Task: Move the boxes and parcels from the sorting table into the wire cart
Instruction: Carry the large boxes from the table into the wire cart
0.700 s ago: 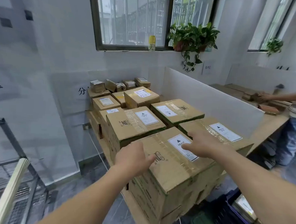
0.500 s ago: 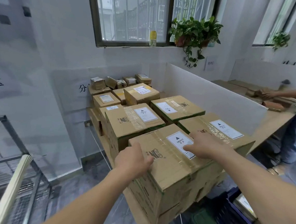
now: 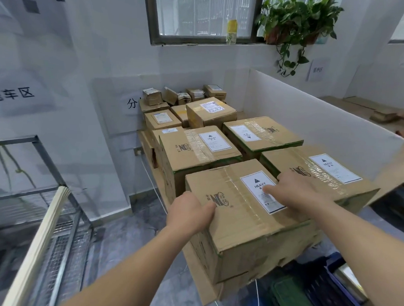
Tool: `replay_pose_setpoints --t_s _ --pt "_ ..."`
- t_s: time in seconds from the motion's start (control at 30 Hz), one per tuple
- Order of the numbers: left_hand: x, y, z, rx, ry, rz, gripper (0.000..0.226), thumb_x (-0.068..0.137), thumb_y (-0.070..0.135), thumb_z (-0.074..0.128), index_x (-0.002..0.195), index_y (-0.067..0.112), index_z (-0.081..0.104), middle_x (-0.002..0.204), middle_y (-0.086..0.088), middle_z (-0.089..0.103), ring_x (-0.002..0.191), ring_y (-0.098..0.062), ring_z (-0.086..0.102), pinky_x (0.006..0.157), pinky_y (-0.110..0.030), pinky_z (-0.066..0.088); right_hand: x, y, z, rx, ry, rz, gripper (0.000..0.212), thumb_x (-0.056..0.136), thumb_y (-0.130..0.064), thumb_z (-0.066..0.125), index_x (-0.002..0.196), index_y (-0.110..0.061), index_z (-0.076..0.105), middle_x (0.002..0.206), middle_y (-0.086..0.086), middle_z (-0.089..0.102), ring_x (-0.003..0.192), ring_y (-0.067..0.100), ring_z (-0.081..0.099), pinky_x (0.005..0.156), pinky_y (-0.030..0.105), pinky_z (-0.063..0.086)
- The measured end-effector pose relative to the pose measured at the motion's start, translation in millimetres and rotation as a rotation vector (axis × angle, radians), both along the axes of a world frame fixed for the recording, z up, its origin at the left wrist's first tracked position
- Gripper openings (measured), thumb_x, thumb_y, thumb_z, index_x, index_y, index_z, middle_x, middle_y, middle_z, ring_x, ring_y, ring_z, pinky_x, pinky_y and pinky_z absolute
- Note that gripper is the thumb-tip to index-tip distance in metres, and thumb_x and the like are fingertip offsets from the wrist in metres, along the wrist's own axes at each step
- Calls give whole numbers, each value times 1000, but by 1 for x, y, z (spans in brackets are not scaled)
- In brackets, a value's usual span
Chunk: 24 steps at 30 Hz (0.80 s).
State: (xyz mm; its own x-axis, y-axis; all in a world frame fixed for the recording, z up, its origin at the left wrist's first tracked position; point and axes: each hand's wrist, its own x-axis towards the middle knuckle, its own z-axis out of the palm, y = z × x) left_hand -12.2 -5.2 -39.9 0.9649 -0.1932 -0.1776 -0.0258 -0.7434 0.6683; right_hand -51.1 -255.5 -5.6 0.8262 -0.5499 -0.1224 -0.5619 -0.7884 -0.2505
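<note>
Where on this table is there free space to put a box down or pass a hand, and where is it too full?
Bare tabletop shows only beyond the white divider. Left of the divider the boxes stand tightly packed, leaving only thin gaps. The left hand and right hand are on the nearest box.

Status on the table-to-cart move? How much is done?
Done: nothing visible; the part of the wire cart in view holds no boxes. In hand: both hands, left hand and right hand, are on the nearest HEAVY box, still on the sorting table. Left: the other large boxes and the small parcels behind.
</note>
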Motion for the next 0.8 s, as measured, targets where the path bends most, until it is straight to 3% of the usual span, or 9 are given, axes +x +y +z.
replay_pose_setpoints --t_s 0.07,0.17,0.33,0.5,0.8 --pt "0 2 -2 -18 37 16 33 81 49 60 92 19 70 93 5 72 82 -20 68 75 -38 62 1 2 -3 15 -17 -8 41 89 -51 65 75 -13 57 77 3 61 71 22 57 56 32 36" --pt "0 5 -4 -48 66 33 30 83 45 63 95 18 68 96 4 70 80 -21 68 70 -35 61 -1 8 -2 42 -52 -25 43 87 -50 67 68 -14 52 69 3 55 64 22 51 55 32 35" --pt "-6 24 1 -52 101 9 43 77 52 63 99 16 64 93 3 70 77 -22 69 71 -40 64 -9 30 5 17 -21 -11 45 90 -54 62 70 -16 49 68 1 51 62 19 47 54 32 32" --pt "-15 62 0 -76 103 -11 84 44 72 49 109 20 63 99 2 70 86 -25 70 76 -44 63 -24 67 12 20 2 2 47 90 -57 64 72 -16 51 70 0 52 62 17 49 53 32 32" --pt "-39 167 7 -57 60 4 72 55 67 56 108 19 62 100 1 67 87 -22 68 77 -43 63 -52 166 14 87 16 19 45 85 -59 68 74 -17 55 72 -1 56 64 17 51 52 31 32"
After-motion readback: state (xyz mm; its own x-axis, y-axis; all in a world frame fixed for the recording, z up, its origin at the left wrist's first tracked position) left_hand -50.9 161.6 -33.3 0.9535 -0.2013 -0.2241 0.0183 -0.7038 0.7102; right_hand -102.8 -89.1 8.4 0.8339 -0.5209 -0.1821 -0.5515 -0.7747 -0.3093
